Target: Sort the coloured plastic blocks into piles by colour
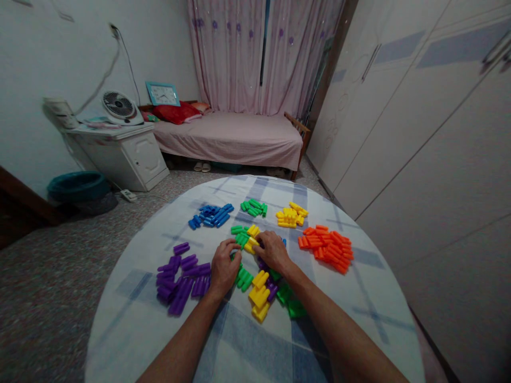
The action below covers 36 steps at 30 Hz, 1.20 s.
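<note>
In the middle of the table, my left hand [225, 267] has its fingers curled, with a bit of green block showing between thumb and forefinger. My right hand [273, 250] reaches in from the other side, its fingertips closed on a yellow building block [250, 245]. These are small plastic blocks with rounded, bullet-like ends. Green blocks [240, 237] lie against the yellow ones between my hands. Nearer to me are more green blocks [244, 279] and a yellow cluster [259, 298]. Dark green and purple blocks [272, 289] are partly hidden under my right hand and forearm.
Around the round table [159, 340] lie piles of purple blocks [181, 282], blue blocks [213, 215], green blocks [254, 207], yellow blocks [291, 215] and orange blocks [327, 247]. Beyond stand a bed [235, 133], a cabinet [139, 159] with a fan [120, 105], and a wardrobe [419, 159].
</note>
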Each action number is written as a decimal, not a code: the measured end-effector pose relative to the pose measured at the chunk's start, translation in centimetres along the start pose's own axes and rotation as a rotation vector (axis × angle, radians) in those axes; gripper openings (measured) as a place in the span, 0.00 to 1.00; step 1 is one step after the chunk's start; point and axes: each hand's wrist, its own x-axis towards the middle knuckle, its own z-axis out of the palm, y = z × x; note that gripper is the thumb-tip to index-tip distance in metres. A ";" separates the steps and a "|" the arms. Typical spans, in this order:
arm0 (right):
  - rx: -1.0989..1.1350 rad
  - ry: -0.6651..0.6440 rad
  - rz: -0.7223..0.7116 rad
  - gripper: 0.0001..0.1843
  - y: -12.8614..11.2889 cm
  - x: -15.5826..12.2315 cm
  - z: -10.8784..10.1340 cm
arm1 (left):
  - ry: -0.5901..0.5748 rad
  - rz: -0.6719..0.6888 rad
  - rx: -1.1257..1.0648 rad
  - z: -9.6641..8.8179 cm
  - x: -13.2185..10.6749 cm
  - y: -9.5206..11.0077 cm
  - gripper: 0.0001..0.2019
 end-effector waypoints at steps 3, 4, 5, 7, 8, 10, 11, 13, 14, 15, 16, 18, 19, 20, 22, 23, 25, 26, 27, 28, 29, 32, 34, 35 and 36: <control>0.026 0.014 0.009 0.06 0.0 0.0 0.1 | -0.009 -0.001 -0.006 0.0 0.0 0.0 0.09; 0.042 0.018 0.009 0.06 0.0 0.0 0.2 | -0.011 -0.001 -0.007 0.0 0.0 0.0 0.09; 0.062 0.022 0.008 0.06 0.1 -0.1 0.2 | -0.011 -0.003 -0.008 0.0 0.0 0.0 0.09; 0.119 0.042 0.011 0.06 0.2 -0.1 0.1 | -0.007 -0.004 -0.010 -0.1 0.1 0.1 0.08; 0.152 0.059 0.019 0.06 0.4 -0.2 0.1 | -0.004 -0.004 -0.012 -0.1 0.1 0.2 0.08; 0.226 0.098 0.042 0.07 0.9 -0.2 -0.1 | 0.001 -0.007 -0.013 -0.1 0.1 0.3 0.08; 0.262 0.117 0.054 0.08 1.3 -0.3 -0.2 | 0.003 -0.007 -0.013 -0.2 0.0 0.3 0.08; 0.303 0.161 0.080 0.10 2.3 -0.3 -0.7 | 0.006 -0.008 -0.017 -0.2 0.0 0.4 0.08; 0.296 0.186 0.092 0.10 3.0 -0.3 -0.9 | 0.007 -0.008 -0.018 -0.2 0.0 0.4 0.08; 0.266 0.214 0.106 0.11 3.7 -0.3 -1.2 | 0.007 -0.009 -0.019 -0.1 0.0 0.4 0.08; 0.213 0.241 0.119 0.12 4.4 -0.2 -1.5 | 0.006 -0.009 -0.019 -0.1 0.0 0.4 0.08; 0.071 0.277 0.138 0.13 5.9 0.0 -2.1 | 0.008 -0.014 -0.015 -0.1 0.0 0.4 0.08; -0.005 0.282 0.145 0.13 6.6 0.2 -2.4 | 0.010 -0.016 -0.013 -0.1 0.0 0.4 0.08; -0.077 0.278 0.151 0.12 7.2 0.4 -2.6 | 0.011 -0.018 -0.012 -0.1 0.0 0.4 0.08; -0.192 0.256 0.162 0.11 8.0 0.7 -3.0 | 0.010 -0.021 -0.013 -0.1 0.0 0.4 0.08; -0.233 0.250 0.166 0.11 8.2 0.8 -3.2 | 0.007 -0.021 -0.014 -0.1 0.0 0.4 0.08; -0.275 0.262 0.167 0.12 8.1 0.7 -3.5 | 0.003 -0.021 -0.016 -0.1 0.0 0.4 0.08; -0.274 0.280 0.163 0.13 7.9 0.5 -3.6 | 0.000 -0.020 -0.015 -0.1 0.0 0.4 0.09; -0.255 0.308 0.158 0.14 7.6 0.1 -3.7 | -0.001 -0.019 -0.015 -0.2 0.0 0.4 0.09; -0.217 0.337 0.152 0.15 7.3 -0.4 -3.8 | -0.002 -0.017 -0.015 -0.2 0.0 0.4 0.09; -0.159 0.365 0.149 0.15 6.9 -1.1 -3.7 | -0.003 -0.013 -0.017 -0.2 0.0 0.4 0.09; 0.084 0.404 0.171 0.15 6.2 -3.8 -3.2 | 0.004 0.002 -0.023 -0.2 0.0 0.4 0.08; 0.236 0.402 0.215 0.15 6.3 -5.6 -2.6 | 0.012 0.016 -0.022 -0.2 -0.1 0.5 0.08; 0.295 0.401 0.239 0.15 6.4 -6.3 -2.3 | 0.016 0.023 -0.021 -0.2 -0.1 0.5 0.08; 0.344 0.401 0.265 0.16 6.6 -6.9 -2.0 | 0.019 0.029 -0.022 -0.2 -0.1 0.5 0.08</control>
